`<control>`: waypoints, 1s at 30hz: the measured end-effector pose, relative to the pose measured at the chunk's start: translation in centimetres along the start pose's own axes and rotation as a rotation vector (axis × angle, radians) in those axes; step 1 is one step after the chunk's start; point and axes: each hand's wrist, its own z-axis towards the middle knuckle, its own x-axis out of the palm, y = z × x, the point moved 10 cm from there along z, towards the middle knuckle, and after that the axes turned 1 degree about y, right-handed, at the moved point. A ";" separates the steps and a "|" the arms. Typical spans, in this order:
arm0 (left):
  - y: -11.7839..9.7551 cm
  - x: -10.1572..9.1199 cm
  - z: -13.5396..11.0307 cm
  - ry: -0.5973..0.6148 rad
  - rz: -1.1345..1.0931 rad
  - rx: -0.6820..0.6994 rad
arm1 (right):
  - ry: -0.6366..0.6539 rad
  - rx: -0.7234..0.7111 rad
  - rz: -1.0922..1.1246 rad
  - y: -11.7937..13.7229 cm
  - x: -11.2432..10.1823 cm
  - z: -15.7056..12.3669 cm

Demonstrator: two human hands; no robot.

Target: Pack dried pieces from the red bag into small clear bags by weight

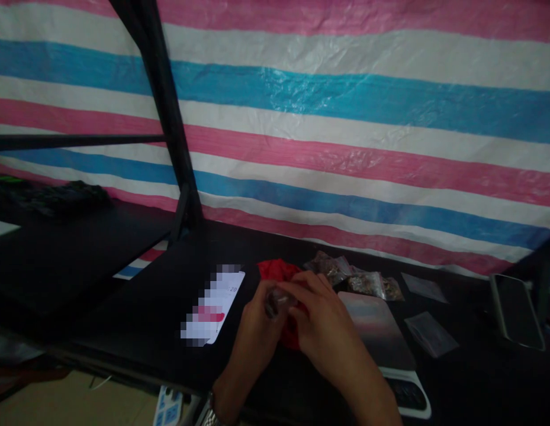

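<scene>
My left hand (pixel 261 319) is closed around a small clear plastic bag (pixel 279 297); what is inside it is too dim to make out. From the other side, my right hand (pixel 319 313) pinches the bag's upper edge with thumb and fingers. Beneath and behind both hands lies a red bag or cloth (pixel 277 269), partly covered by them. Close to my right hand is a digital scale (pixel 376 331) with a metal plate and nothing on it. Several filled small zip bags (pixel 366 284) lie in a heap behind the scale.
Two flat clear zip bags (pixel 431 334) lie right of the scale. A phone (pixel 517 310) stands tilted at the far right. Another lit phone screen (pixel 225 302) lies left of my hands. A black shelf post (pixel 168 112) rises before a striped plastic sheet (pixel 346 136).
</scene>
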 end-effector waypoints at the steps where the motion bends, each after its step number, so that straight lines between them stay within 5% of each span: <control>1: 0.2 0.1 0.0 0.012 -0.002 -0.011 | 0.008 -0.015 -0.042 0.5 0.2 0.0; 15: 0.1 -0.1 0.0 0.042 -0.046 0.025 | -0.013 -0.027 0.096 0.6 0.1 0.4; 20: 0.4 -1.5 0.2 -0.102 0.023 0.017 | -0.145 0.067 0.103 -2.6 -1.4 0.8; 24: 0.4 -2.5 0.2 -0.171 0.085 0.028 | 0.013 0.228 -0.053 -6.0 0.9 0.8; 30: 0.4 -2.8 0.5 -0.167 0.077 0.048 | 0.127 0.306 -0.174 -6.4 2.8 0.7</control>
